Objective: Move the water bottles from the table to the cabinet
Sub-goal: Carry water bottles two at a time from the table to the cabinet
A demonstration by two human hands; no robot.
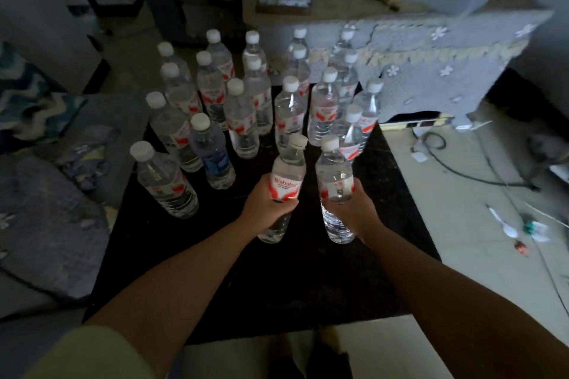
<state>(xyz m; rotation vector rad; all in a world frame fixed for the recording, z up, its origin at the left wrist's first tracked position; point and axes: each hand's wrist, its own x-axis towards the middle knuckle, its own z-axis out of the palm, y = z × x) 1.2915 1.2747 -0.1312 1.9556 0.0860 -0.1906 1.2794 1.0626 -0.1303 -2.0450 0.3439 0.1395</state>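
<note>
Several clear water bottles (243, 120) with white caps and red-and-white labels stand upright on a black table (277, 280). One of them has a blue label (212, 157). My left hand (268, 206) grips a red-labelled bottle (288, 175) around its middle. My right hand (351, 209) grips another bottle (334, 181) the same way. Both held bottles are at the near edge of the group, just above the table top.
A cloth-covered table (431, 49) with boxes and clutter stands behind at the right. Cables (480, 175) and small litter lie on the pale floor at the right. Blankets (46, 203) lie at the left.
</note>
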